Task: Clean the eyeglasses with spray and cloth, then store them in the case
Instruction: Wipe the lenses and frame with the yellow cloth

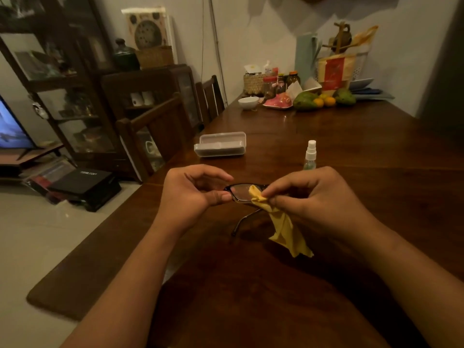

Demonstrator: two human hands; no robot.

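Black-framed eyeglasses [239,193] hang above the dark wooden table [351,151], one temple arm pointing down toward me. My left hand [193,194] pinches the frame's left end between thumb and fingers. My right hand [313,194] pinches a yellow cloth [283,224] against the lens, and the rest of the cloth dangles below. A small clear spray bottle [310,155] with a white top stands upright just beyond my right hand. The grey glasses case [221,144] lies open farther back on the left.
At the table's far end sit a white bowl [248,102], a pink plate, jars, a basket and fruit [324,100]. Wooden chairs [160,126] line the table's left edge. Cabinets and a lit screen stand at the left.
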